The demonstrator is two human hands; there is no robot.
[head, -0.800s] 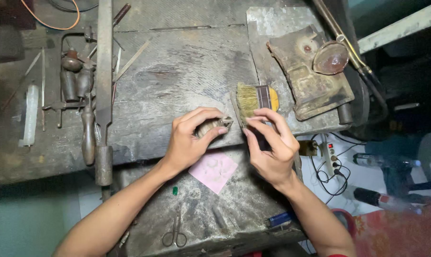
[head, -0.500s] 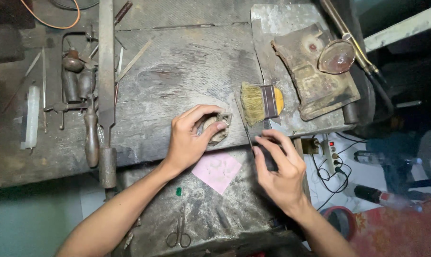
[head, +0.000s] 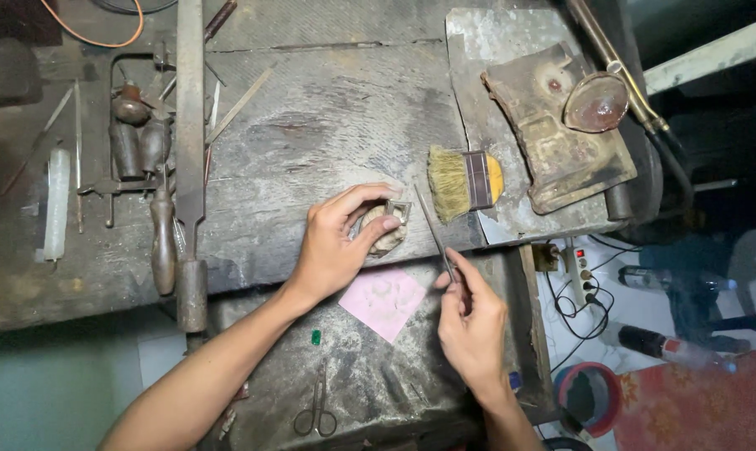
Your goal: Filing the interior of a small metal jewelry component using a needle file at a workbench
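Observation:
My left hand presses a small square metal piece, wrapped in a bit of cloth, against the edge of the worn wooden bench. Fingers of my right hand pinch the lower end of a thin metal file, whose tip points up toward the metal piece. Just right of the file lies a short paintbrush with pale bristles and a yellow handle. A pink paper square rests on the lower shelf between my hands.
Large files and wooden-handled tools lie at the bench's left. A rusty metal plate with a round dish sits at the right. Scissors and a small green stone lie on the lower shelf. A power strip hangs at the right.
My right hand has let go of the paintbrush, drawn back down toward me and now holds the thin file. The left hand has stayed on the metal piece.

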